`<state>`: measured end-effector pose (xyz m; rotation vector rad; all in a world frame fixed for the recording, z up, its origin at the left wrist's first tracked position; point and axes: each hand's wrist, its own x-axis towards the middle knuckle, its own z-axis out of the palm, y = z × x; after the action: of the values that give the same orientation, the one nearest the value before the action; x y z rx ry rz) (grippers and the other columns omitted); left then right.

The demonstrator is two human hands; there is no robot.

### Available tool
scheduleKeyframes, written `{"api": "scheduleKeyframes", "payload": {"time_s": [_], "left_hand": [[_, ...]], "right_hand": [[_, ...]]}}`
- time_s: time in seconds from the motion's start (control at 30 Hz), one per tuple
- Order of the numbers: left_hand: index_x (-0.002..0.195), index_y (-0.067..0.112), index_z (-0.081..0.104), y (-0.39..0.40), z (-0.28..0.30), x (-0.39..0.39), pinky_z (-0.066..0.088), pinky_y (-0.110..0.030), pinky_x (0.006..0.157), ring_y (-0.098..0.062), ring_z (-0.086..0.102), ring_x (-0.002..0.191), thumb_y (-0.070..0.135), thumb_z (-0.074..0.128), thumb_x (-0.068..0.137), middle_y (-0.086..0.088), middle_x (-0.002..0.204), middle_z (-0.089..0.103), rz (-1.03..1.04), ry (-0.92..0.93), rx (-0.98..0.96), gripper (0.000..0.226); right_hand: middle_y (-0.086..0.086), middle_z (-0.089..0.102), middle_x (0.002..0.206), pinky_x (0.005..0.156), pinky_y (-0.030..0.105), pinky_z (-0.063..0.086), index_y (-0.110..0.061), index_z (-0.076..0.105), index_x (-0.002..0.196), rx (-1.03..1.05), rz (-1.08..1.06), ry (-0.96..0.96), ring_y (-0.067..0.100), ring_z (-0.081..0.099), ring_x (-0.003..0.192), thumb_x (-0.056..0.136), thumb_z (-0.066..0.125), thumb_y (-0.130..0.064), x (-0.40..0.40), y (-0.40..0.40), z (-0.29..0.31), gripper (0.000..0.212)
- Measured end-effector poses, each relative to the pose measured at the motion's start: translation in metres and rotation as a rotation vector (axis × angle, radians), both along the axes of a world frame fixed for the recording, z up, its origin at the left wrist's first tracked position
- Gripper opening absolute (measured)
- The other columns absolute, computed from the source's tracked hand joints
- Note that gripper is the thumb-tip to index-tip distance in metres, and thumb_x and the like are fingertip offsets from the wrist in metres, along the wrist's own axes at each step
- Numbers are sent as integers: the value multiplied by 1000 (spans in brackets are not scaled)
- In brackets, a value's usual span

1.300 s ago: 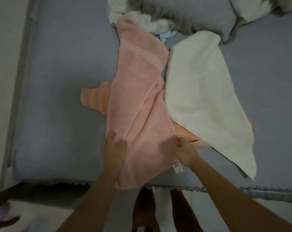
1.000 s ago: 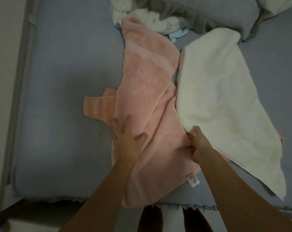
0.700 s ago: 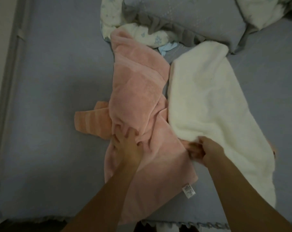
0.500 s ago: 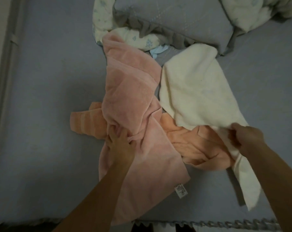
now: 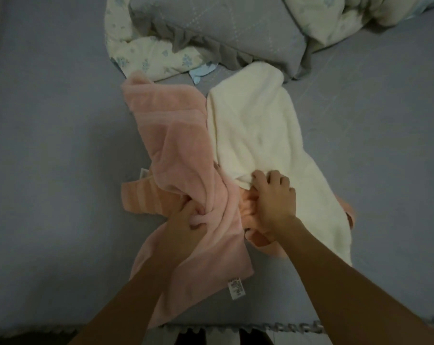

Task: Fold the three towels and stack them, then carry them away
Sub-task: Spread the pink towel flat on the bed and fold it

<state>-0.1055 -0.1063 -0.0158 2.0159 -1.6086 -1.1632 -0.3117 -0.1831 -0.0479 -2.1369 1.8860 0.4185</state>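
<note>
While three unfolded towels lie heaped on the grey bed (image 5: 49,145), the left hand (image 5: 186,226) clutches the pink towel (image 5: 183,155); the right hand (image 5: 274,195) grips the orange towel (image 5: 141,199) (beneath the cream towel (image 5: 258,135)). Sorting precedes folding; next, one needs pulling free.

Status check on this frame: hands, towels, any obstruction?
Left hand grips bunched pink towel. Right hand on orange towel, at white towel's edge. None folded; orange pinned beneath the other two.
</note>
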Motion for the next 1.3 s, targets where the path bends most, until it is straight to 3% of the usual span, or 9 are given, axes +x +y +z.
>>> {"api": "scheduleKeyframes", "payload": {"time_s": [0.07, 0.27, 0.43, 0.57, 0.73, 0.9, 1.0, 1.13, 1.3], "left_hand": [[99, 2, 60, -2, 5, -18, 43, -34, 96, -23, 53, 102, -2, 63, 82, -10, 109, 57, 8, 51, 43, 17], [138, 4, 45, 7, 7, -28, 42, -43, 101, -33, 54, 113, 3, 65, 84, -17, 131, 53, 237, -28, 153, 58], [100, 0, 55, -7, 15, -38, 40, -36, 75, -37, 56, 93, 4, 65, 82, -23, 106, 61, 281, -46, 196, 20], [101, 2, 59, -29, 36, -77, 42, -36, 83, -31, 59, 94, 12, 70, 80, -18, 100, 64, 281, -5, 118, 25], [88, 13, 49, -57, 78, -129, 29, -19, 66, -20, 50, 79, 4, 72, 75, 1, 82, 57, 265, 127, -95, 28], [87, 11, 50, -68, 115, -157, 42, -26, 63, -22, 49, 69, 6, 64, 72, -1, 77, 52, 182, 344, -331, 21], [92, 17, 53, -63, 123, -165, 44, -26, 59, -17, 52, 68, 17, 63, 73, 4, 79, 55, 116, 453, -375, 21], [96, 24, 55, -45, 101, -161, 49, -16, 64, -6, 62, 75, 19, 72, 77, 8, 83, 64, 213, 451, -149, 25], [109, 15, 51, 0, 61, -131, 55, -46, 81, -25, 60, 95, 8, 72, 82, -4, 103, 61, 383, 374, 317, 35]], "right_hand": [[9, 49, 116, 74, 39, 49, -22, 42, 121, 49, 40, -66, 31, 53, 101, 85, 60, -27, -11, -11, 6, 41], [14, 54, 101, 75, 42, 49, -16, 49, 105, 77, -100, -260, 39, 59, 83, 88, 46, -10, -59, -22, 26, 19], [22, 66, 91, 74, 38, 45, -8, 61, 93, -193, -376, -390, 40, 62, 87, 73, 66, -8, -146, -56, 72, 20], [19, 69, 89, 75, 37, 46, -10, 62, 95, -497, -577, -430, 38, 63, 86, 71, 60, -16, -204, -89, 127, 25], [2, 59, 83, 67, 21, 35, -16, 59, 94, -705, -681, -532, 17, 54, 76, 67, 52, -22, -234, -114, 179, 29], [-7, 52, 68, 60, 18, 37, -23, 49, 87, -622, -622, -656, 3, 49, 59, 71, 55, -15, -204, -95, 160, 19], [15, 64, 94, 72, 35, 44, -13, 54, 97, -267, -566, -547, 31, 60, 84, 79, 56, -9, -190, -65, 109, 18], [26, 63, 111, 82, 42, 48, -1, 56, 114, 182, -442, -401, 42, 60, 100, 91, 50, -16, -176, -19, 68, 29], [7, 64, 101, 83, 37, 50, -9, 64, 104, -172, -547, -680, 31, 63, 91, 91, 51, -15, -161, 4, 91, 19]]}}
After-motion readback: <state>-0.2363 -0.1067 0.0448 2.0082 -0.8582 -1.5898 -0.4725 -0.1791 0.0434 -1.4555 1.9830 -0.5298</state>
